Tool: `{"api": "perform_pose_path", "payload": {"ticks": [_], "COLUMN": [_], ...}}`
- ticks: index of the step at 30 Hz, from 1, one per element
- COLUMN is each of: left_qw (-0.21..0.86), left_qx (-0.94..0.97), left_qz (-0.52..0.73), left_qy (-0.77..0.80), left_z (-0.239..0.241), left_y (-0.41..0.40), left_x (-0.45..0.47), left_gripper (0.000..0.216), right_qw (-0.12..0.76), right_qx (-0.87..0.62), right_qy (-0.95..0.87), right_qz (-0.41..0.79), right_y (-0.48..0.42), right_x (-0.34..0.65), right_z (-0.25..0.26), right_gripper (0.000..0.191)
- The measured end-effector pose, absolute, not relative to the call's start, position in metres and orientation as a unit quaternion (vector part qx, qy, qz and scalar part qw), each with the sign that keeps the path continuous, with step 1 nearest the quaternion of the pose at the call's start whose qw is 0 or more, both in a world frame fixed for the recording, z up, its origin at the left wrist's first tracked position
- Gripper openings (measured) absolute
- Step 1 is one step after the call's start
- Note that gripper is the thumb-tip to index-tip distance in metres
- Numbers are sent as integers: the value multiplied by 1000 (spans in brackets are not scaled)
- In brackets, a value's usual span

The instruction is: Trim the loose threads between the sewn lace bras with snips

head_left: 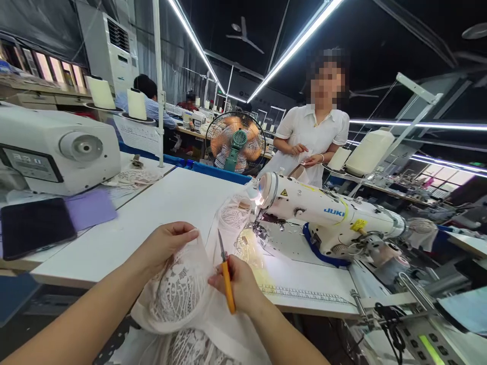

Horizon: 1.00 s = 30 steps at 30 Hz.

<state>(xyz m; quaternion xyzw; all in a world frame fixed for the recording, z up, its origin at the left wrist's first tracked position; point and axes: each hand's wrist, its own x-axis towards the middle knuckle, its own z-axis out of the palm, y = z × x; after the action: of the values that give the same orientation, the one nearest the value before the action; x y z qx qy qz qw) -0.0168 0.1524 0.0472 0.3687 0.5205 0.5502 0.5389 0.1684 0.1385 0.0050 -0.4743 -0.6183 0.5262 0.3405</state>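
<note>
My left hand [167, 246] grips the top edge of a white lace garment [182, 294] and holds it up over the table's near edge. My right hand [238, 284] is closed round orange-handled thread snips [227, 276], blades pointing up beside the lace. More lace [235, 215] lies under the lit needle area of a white Juki sewing machine [327, 215] just ahead on the right.
A white table [152, 218] stretches ahead. On the left stand another sewing machine [57, 149], a dark tablet [34, 228] and a purple cloth [91, 208]. A fan [236, 142] stands behind, and a person in a white shirt [312, 137] stands past the Juki machine.
</note>
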Motion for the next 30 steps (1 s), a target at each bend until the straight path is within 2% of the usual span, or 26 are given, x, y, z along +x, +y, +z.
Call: {"api": "perform_pose_path", "payload": {"ticks": [6, 11, 20, 26, 30], "left_qw": [527, 513, 503, 529, 541], "left_qx": [378, 392, 406, 372, 340], "left_qz": [553, 552, 553, 537, 527], "left_qy": [523, 529, 526, 542, 561], "left_z": [51, 53, 54, 52, 49], "left_y": [157, 163, 174, 189, 193], "left_x": [-18, -16, -10, -11, -11], "left_gripper": [34, 33, 31, 14, 18], "right_qw": [385, 384, 372, 369, 373], "right_qx": [-471, -488, -508, -531, -545], "right_qy": [-570, -549, -586, -598, -612], "right_qz": [553, 560, 510, 473, 435], "right_y": [138, 136, 131, 123, 116], "right_x": [163, 175, 195, 231, 263], "right_z": [2, 3, 2, 4, -2], "right_gripper": [29, 35, 27, 24, 23]}}
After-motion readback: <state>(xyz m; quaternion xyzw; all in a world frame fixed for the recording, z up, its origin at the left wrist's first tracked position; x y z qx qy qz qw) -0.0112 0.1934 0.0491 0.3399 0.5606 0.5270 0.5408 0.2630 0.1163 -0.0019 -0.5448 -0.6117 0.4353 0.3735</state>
